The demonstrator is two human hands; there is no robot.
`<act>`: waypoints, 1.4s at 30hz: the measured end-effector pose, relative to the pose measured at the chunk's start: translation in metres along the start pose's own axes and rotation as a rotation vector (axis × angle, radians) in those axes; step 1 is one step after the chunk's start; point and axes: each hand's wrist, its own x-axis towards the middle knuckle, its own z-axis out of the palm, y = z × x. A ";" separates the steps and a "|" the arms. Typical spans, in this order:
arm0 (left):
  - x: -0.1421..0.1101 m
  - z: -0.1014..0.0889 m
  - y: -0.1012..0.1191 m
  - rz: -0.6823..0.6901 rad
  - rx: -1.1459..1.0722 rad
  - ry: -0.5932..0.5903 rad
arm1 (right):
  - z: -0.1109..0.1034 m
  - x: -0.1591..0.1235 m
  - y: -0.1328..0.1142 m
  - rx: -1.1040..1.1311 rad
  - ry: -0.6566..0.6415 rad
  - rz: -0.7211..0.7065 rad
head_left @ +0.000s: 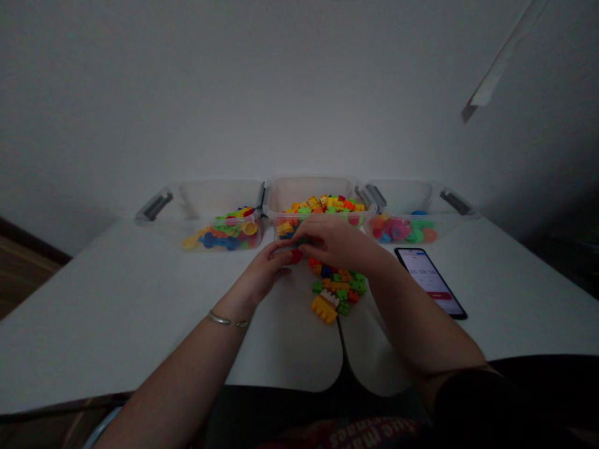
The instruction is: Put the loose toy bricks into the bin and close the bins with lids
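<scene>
Two white tabletops (140,299) | grey wall (299,93) behind | left hand (262,269) pinching red brick (296,256) | right hand (334,240), grip unclear

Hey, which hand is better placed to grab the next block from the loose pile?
Probably your right hand: it's at the far end of the loose pile, while your left hand sits off to its left.

A row of clear bins (311,186) is walling off the far side of the tabletop (154,299). Blocks (339,286) are cluttering the near middle, and a phone (435,280) is obstructing part of the right; a broad free lane is running along the left edge.
</scene>
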 end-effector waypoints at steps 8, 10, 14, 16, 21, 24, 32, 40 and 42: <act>-0.007 0.005 0.009 -0.065 -0.164 -0.077 | 0.010 0.001 0.000 -0.007 -0.144 0.042; -0.005 0.004 0.008 -0.060 -0.176 -0.097 | 0.014 0.002 0.000 0.012 -0.140 0.045; -0.001 0.002 0.003 -0.047 -0.178 -0.122 | 0.020 0.003 0.002 0.070 -0.138 0.046; 0.000 0.001 0.002 -0.049 -0.176 -0.129 | 0.021 0.004 0.004 0.098 -0.150 0.039; -0.003 0.002 0.003 -0.026 -0.197 -0.171 | 0.018 0.004 0.001 0.184 -0.113 0.036; -0.004 0.003 0.004 0.028 -0.221 -0.215 | 0.012 0.002 0.000 0.275 0.015 0.033; -0.001 -0.003 -0.008 0.361 0.543 -0.172 | -0.006 -0.003 0.028 0.015 0.551 0.042; -0.006 0.001 -0.009 0.654 1.114 -0.270 | -0.004 -0.005 0.035 -0.181 0.453 0.330; -0.005 0.002 -0.011 0.668 1.132 -0.283 | -0.003 -0.004 0.034 -0.217 0.386 0.348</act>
